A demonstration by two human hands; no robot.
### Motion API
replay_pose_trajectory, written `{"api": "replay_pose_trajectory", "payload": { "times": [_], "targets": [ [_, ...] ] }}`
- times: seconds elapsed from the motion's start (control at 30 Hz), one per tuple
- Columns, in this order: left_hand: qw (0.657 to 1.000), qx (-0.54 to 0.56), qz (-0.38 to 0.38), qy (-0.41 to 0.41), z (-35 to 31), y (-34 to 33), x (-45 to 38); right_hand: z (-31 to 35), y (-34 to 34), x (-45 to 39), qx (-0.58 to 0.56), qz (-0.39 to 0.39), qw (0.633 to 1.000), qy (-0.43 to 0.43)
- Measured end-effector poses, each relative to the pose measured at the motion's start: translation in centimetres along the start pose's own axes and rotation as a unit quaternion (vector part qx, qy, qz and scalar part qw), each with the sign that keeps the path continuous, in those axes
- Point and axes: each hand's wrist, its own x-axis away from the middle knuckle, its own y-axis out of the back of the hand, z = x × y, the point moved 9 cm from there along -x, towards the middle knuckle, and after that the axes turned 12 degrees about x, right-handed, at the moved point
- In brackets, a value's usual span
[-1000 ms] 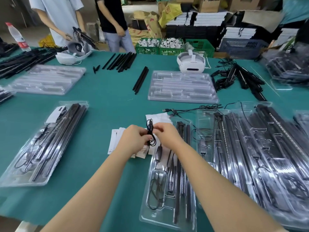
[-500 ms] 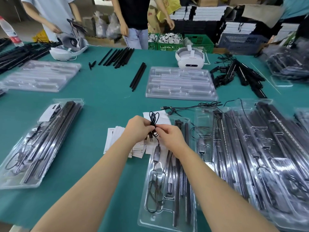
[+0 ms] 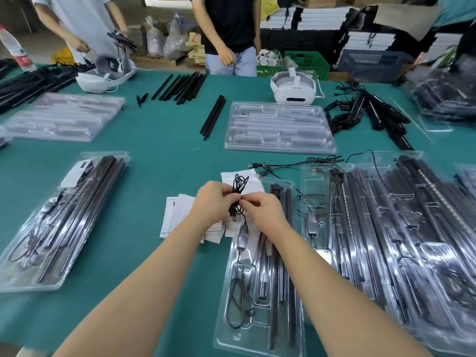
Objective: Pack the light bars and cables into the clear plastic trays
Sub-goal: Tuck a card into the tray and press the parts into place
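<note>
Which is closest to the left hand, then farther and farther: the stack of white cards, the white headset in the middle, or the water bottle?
From the left hand:
1. Stack of white cards, just beside and under it.
2. White headset, far side, middle.
3. Water bottle, far-left corner.

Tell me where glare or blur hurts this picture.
Head view: bright glare streaks across the filled clear plastic trays at right; edges bend from wide-angle distortion; both hands, left hand and right hand, and the bundled black cable look sharp.
</note>
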Motion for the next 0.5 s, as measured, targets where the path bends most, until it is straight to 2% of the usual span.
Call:
{"api": "replay_pose_trajectory", "payload": {
  "times": [0.1, 0.13, 0.2, 0.23, 0.37, 0.5],
  "targets": [
    [0.999, 0.002, -0.03, 0.035, 1.0, 0.3, -0.2, 0.8, 0.1, 0.4, 0.046, -0.017, 0.999, 0.002],
    [0.998, 0.016, -0.037, 0.05, 1.4, 0.4, -0.3, 1.3, 0.4, 0.8, 0.115, -0.051, 0.992, 0.015],
    [0.994, 0.061, -0.043, 0.074, 2.2, 0.4, -0.4, 2.5, 0.8, 2.3, 0.271, -0.126, 0.954, 0.038],
    [0.993, 0.073, -0.046, 0.083, 2.6, 0.4, -0.4, 2.5, 0.5, 2.9, 0.32, -0.129, 0.938, 0.029],
    [0.991, 0.06, -0.032, 0.115, 3.7, 0.3, -0.7, -0.1, -2.0, 4.2, 0.382, -0.014, 0.923, -0.035],
    [0.99, 0.048, -0.016, 0.133, 3.8, 0.2, -1.0, -0.4, -2.1, 4.7, 0.366, -0.031, 0.93, -0.022]
  ]
}}
